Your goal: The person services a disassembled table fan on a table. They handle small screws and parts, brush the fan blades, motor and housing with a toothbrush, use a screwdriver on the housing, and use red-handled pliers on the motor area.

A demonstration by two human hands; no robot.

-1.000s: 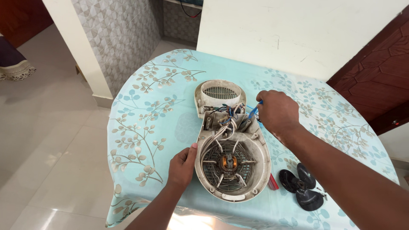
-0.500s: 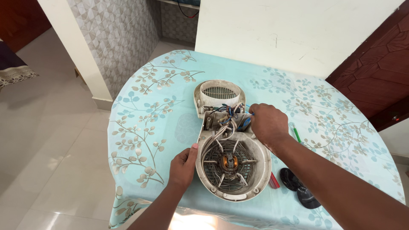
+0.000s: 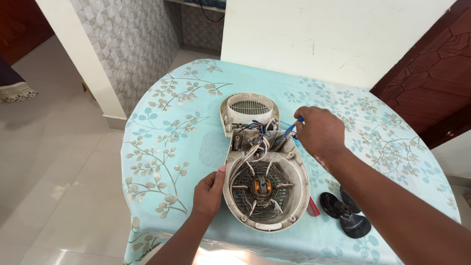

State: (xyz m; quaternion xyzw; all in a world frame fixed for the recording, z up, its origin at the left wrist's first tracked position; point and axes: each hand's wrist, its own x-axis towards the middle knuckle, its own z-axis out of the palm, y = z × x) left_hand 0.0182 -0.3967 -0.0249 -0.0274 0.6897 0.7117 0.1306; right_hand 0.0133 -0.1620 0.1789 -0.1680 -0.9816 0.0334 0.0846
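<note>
I see an opened fan heater [image 3: 265, 184] lying flat near the front edge of the round worktop [image 3: 162, 147]. Its cream shell is off, so the round wire grille and the copper motor [image 3: 262, 186] in the middle show. Above the motor sits a box part full of white, blue and black wires [image 3: 257, 135]. The loose cover with a vent [image 3: 248, 109] lies just behind, touching the top of the heater.

My left hand [image 3: 208, 194] rests against the left rim of the heater, fingers curled on its edge and holding it steady. My right hand [image 3: 319, 132] is at the upper right of the wire box. Its fingers are pinched around a thin blue tool [image 3: 293, 128], maybe a small screwdriver, though I cannot see it well. The tip points down toward the wires.

A black fan blade [image 3: 346, 213] lies on the worktop to the right of the heater, apart from it. A small red thing [image 3: 312, 207] peeks out just beside the heater's right rim. The worktop wears a light blue cloth with leaf prints. A white wall [image 3: 333, 34] stands behind, and pale floor tiles [image 3: 59, 162] lie to the left.
</note>
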